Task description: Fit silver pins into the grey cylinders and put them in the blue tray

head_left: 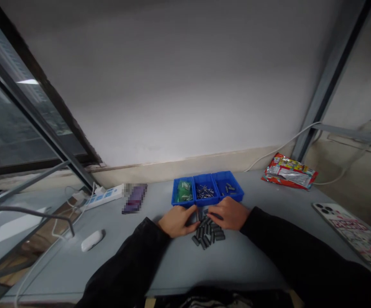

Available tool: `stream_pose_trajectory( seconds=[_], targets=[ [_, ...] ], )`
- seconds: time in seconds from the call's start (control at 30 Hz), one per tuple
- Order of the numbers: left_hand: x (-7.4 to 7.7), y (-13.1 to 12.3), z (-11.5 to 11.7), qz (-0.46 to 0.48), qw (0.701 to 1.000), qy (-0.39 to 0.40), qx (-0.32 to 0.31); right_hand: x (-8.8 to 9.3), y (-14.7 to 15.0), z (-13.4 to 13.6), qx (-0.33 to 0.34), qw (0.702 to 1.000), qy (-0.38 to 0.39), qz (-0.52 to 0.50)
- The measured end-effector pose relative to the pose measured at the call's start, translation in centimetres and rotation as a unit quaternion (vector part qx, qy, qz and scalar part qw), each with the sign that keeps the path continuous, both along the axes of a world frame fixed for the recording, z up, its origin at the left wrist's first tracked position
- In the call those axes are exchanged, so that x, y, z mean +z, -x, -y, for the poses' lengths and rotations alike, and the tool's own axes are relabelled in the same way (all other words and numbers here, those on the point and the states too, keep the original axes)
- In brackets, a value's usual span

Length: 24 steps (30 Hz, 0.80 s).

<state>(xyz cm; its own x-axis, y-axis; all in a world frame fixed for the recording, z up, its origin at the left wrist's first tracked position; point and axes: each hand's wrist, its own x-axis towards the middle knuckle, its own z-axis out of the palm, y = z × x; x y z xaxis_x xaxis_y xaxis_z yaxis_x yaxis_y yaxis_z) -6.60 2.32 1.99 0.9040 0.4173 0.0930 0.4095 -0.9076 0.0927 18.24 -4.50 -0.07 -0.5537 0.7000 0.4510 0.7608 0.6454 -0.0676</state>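
Observation:
Both my hands lie palm down at the near side of the blue bins, in black sleeves. My left hand [177, 221] has its fingertips at the left edge of a loose heap of dark grey small cylinders [208, 233]. My right hand [228, 213] rests on the heap's upper right side, hiding part of it. Just beyond them stands a row of three joined blue plastic bins [206, 179]. The left bin [183, 192] holds green pieces, the middle bin [206, 191] thin metal pins, and the right bin [227, 187] a few dark cylinders.
On the grey table [243, 261] lie a white power strip [103, 196], a blurred purple object [135, 198], a white oval case [93, 240], a red snack packet [289, 171] and a patterned phone [352, 233]. A white cable [278, 149] runs along the wall behind.

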Motion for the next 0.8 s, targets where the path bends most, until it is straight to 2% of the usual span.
stream_pose_trajectory(
  seconds=[0.33,0.53,0.8],
  targets=[
    [-0.9,0.2,-0.6,0.133,0.990,-0.004,-0.057,-0.2,0.0,-0.3,0.012,0.998,-0.048,-0.040],
    [-1.3,0.0,-0.9,0.202,0.976,-0.032,-0.079,-0.3,0.1,-0.4,0.027,0.994,-0.085,-0.057],
    [-1.6,-0.4,-1.1,0.218,0.971,-0.040,-0.086,-0.3,0.0,-0.4,0.039,0.990,-0.119,-0.066]
  ],
)
